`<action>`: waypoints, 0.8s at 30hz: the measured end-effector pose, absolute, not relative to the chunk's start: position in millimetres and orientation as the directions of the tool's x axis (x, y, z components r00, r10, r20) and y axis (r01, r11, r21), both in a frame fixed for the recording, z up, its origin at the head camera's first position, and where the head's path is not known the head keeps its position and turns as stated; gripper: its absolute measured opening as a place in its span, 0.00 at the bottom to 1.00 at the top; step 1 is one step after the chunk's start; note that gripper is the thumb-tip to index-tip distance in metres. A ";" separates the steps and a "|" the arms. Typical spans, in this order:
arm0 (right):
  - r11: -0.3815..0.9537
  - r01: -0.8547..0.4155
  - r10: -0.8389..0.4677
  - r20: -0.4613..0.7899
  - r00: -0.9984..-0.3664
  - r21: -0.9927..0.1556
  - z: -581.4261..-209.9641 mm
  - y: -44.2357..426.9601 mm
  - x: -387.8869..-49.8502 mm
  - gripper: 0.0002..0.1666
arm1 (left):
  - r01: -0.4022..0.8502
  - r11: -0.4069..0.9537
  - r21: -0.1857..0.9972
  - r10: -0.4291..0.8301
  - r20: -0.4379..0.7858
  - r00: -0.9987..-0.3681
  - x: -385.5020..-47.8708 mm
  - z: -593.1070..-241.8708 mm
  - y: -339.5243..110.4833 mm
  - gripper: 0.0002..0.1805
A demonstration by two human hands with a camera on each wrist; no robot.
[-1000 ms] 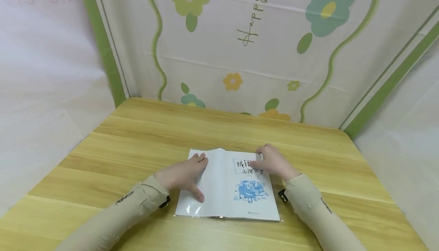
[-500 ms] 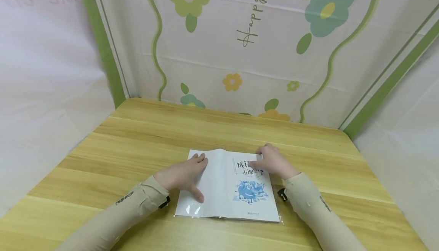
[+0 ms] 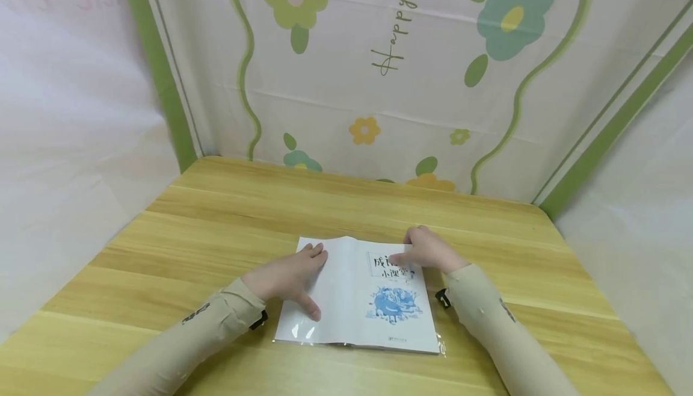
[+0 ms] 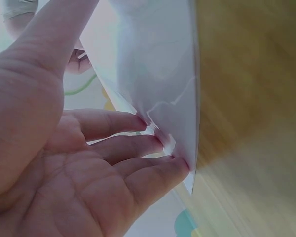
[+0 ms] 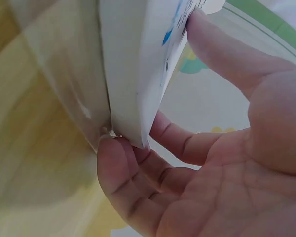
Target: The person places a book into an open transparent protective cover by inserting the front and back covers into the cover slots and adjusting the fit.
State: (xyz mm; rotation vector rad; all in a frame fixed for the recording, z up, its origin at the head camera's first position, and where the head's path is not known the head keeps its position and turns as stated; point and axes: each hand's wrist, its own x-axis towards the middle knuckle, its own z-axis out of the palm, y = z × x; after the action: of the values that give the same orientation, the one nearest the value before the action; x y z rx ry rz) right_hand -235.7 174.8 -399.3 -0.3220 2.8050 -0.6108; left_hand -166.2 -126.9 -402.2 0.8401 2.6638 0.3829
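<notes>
A book point(image 3: 393, 330) lies opened flat on the table, inside a clear plastic book cover point(image 3: 442, 343) that juts past its lower right corner. Its right side bears a printed Chinese title and a blue drawing; the left side is plain white. My left hand point(image 3: 289, 275) rests on that white side with its fingers spread, and in the left wrist view the fingertips point(image 4: 180, 167) touch the glossy sheet near its edge. At the top right corner, my right hand point(image 3: 433, 250) grips the book, thumb on the printed face and fingers curled against the edge of the page block point(image 5: 126, 74).
The wood-grain table point(image 3: 260, 203) extends around the book on all sides. Behind it hangs a white cloth point(image 3: 325, 83) printed with flowers and lettering, and more pale cloth hangs at both sides. Black straps point(image 3: 443, 298) show at the wrists.
The head view has shifted slightly. The right hand has edged a little left and its thumb lies further over the title. The left hand stays in place on the book.
</notes>
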 end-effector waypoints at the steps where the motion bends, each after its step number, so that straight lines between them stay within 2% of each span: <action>1: 0.888 -0.158 -0.265 -0.201 -0.943 -0.432 -399.6 174.8 -235.8 0.32 | 0.508 0.789 0.345 0.594 -0.220 -0.774 -166.1 -402.7 -127.0 0.67; 24: 0.894 -0.146 -0.240 -0.178 -0.954 -0.423 -397.7 170.6 -233.5 0.29 | 0.506 0.784 0.360 0.595 -0.199 -0.779 -165.2 -403.1 -127.9 0.67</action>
State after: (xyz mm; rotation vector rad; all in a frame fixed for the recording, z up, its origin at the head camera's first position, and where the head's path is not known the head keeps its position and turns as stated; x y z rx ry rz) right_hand -233.5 170.6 -397.7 -0.2927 2.8353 -0.6079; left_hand -165.2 -127.9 -403.1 0.8472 2.6732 0.4152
